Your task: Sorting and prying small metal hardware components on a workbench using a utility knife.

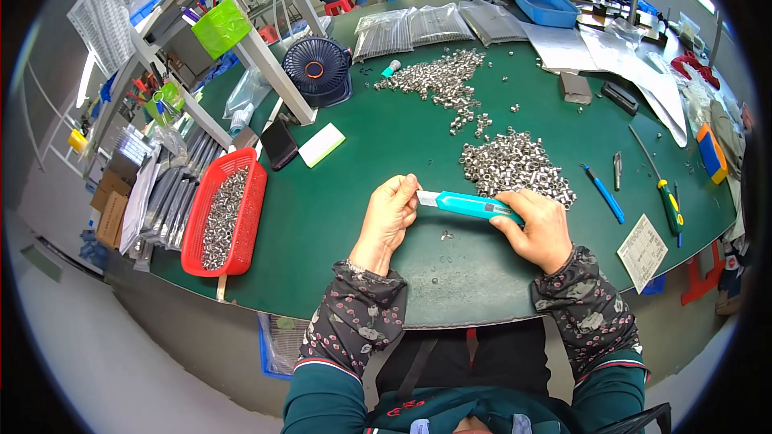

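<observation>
My right hand (537,225) is wrapped around the handle of a teal utility knife (470,205), held level above the table edge nearest me. Its silver blade points left, to the fingertips of my left hand (390,213). Those fingers are pinched together at the blade's end; what they hold, if anything, is hidden. Just beyond the knife lies a heap of small silver metal rings (515,162). A few loose bits (447,235) lie on the green table (338,217) between my forearms.
At left stands a red basket (259,201) of small metal parts, near a phone (279,145) and a fan (317,68). A second pile of rings (438,79) lies farther back. To the right are a blue pen (605,194), a screwdriver (669,202) and a paper label (643,252).
</observation>
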Motion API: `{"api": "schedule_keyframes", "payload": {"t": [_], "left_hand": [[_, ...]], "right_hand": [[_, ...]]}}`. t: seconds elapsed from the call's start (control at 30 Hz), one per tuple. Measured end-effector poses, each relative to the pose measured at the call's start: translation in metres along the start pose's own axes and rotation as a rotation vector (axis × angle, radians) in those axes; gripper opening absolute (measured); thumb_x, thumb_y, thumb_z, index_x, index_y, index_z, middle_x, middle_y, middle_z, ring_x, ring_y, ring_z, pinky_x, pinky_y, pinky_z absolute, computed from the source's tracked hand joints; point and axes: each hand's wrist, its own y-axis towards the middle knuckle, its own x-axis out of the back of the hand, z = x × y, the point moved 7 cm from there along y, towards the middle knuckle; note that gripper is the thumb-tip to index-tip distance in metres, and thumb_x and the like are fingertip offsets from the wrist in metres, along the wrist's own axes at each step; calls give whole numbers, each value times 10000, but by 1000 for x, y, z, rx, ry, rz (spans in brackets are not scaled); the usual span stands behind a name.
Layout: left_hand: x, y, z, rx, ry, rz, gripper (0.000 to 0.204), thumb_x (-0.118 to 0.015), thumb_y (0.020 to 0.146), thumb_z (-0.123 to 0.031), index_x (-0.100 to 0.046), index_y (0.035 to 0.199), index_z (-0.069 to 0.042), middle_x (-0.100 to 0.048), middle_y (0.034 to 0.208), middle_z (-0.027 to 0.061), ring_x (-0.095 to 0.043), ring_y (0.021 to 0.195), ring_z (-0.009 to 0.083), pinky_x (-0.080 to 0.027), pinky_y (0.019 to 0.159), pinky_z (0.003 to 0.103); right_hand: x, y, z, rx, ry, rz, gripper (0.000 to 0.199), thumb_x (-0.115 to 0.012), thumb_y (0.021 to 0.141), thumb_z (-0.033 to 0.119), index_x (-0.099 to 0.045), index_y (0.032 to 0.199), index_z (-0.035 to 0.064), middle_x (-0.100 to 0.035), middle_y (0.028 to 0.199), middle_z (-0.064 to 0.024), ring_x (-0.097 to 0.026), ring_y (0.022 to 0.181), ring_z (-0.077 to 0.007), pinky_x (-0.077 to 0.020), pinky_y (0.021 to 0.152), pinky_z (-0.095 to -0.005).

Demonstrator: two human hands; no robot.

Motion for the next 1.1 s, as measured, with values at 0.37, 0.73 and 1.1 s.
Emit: {"api": "schedule_keyframes", "payload": {"t": [0.37,0.73,1.1], "left_hand": [[0,-2,0,35,76,-23,297,-541,873,-330,-513,739,-66,-408,571,-17,-264,390,25,-179,326,171],[-1,-2,3,102,150,8,363,-543,864,-372,-466,651,-88,-385,533,-41,-280,389,31,-212,321,174],[-9,-3,1,87,-39,106,341,-449,915,-340,-459,697,-77,-347,556,-23,-273,442,31,-200,340,163]], "right_hand": [[3,1,4,46,-6,1,257,-666,709,233,-599,901,76,-518,654,-70,-541,563,-255,-426,499,-358],[7,3,8,105,-32,-4,238,-671,696,217,-588,877,85,-489,633,-65,-531,569,-245,-415,499,-358],[9,3,-1,55,46,-56,252,-670,696,192,-599,892,51,-552,685,-85,-557,577,-260,-438,522,-345]]}}
